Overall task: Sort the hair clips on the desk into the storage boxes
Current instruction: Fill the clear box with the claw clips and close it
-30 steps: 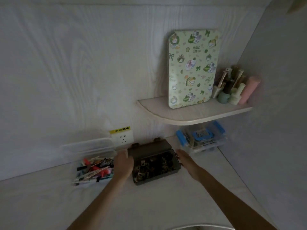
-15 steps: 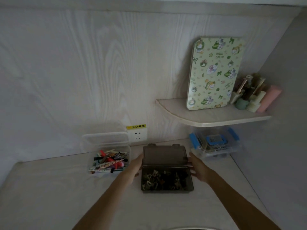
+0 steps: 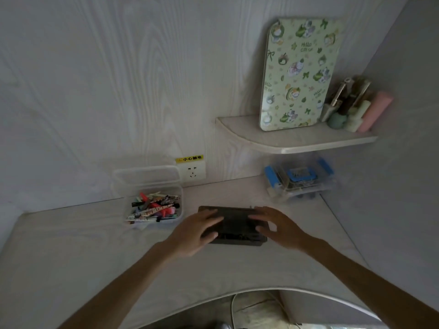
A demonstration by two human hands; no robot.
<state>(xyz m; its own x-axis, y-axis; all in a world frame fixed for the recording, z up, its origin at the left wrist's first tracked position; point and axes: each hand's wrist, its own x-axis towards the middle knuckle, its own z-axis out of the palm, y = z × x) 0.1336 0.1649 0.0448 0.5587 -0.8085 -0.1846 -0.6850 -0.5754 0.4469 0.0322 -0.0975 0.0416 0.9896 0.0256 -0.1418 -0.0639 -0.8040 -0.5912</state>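
A dark smoky storage box [image 3: 234, 220] lies on the white desk [image 3: 95, 252] with its lid down. My left hand [image 3: 194, 230] rests flat on the lid's left part, fingers straight. Flat on the right part lies my right hand [image 3: 276, 225], fingers spread. To the left stands a clear box [image 3: 154, 205], lid up, holding several colourful hair clips [image 3: 155, 207]. A clear box with blue latches [image 3: 300, 180] sits under the shelf at the back right, with clips inside.
A corner shelf [image 3: 294, 140] above the desk carries a green patterned tin [image 3: 299, 74] and several small bottles [image 3: 356, 108]. A wall socket [image 3: 192, 172] sits behind the boxes. The desk's curved front edge runs close to me.
The dark box's lid, standing up before, has come down. Both hands moved from the box's sides onto its top. The view shifted so the box sits more centred.
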